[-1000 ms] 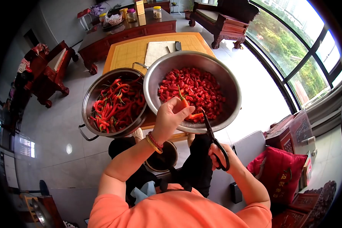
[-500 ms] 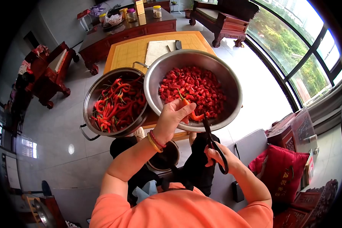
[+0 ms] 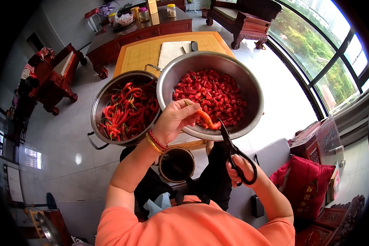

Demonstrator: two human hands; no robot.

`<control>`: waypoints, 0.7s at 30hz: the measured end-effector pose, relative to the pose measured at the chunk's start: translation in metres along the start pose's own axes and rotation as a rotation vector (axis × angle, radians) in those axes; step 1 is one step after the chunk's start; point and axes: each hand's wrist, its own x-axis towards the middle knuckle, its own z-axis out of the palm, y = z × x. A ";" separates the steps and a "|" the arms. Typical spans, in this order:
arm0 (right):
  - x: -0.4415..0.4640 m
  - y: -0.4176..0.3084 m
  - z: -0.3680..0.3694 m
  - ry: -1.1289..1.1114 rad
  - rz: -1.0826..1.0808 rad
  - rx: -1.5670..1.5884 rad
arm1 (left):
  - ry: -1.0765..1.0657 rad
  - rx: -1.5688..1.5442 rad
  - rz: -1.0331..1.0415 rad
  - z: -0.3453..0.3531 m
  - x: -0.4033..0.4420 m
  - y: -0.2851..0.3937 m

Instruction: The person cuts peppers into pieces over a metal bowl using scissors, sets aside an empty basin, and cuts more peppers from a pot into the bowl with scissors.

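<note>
Pinched between the fingers of my left hand (image 3: 176,119) is a red-orange chili pepper (image 3: 208,119), its stem end at my fingertips and its curved tip pointing right. It hangs over the near rim of a wide metal basin (image 3: 252,117) of cut red chili pieces (image 3: 217,92). My right hand (image 3: 241,169) grips black scissors (image 3: 230,148) by the handles, their tips close to the pepper's free end. Whether the blades touch it I cannot tell. On the left stands a metal pot (image 3: 97,119) of whole red chilies (image 3: 127,108).
Basin and pot rest on a wooden table (image 3: 135,53) with a paper pad (image 3: 173,53) on it. A dark bucket (image 3: 176,164) sits between the knees. To the right, a red cushion (image 3: 307,188) lies on the grey seat (image 3: 270,158). Behind stands a dark cabinet (image 3: 143,35) with jars.
My left hand has shifted slightly left and tilted the chili pepper, so its stem end now lies at my fingertips. My right hand has moved a little right and turned the scissors, showing both handle loops.
</note>
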 end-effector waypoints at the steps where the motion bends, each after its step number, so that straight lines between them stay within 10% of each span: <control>1: 0.001 0.000 -0.002 0.005 0.012 0.001 | 0.035 0.005 -0.006 -0.001 -0.001 -0.001; 21: 0.002 0.001 0.001 0.058 -0.021 -0.150 | -0.057 0.134 -0.027 -0.004 -0.010 -0.008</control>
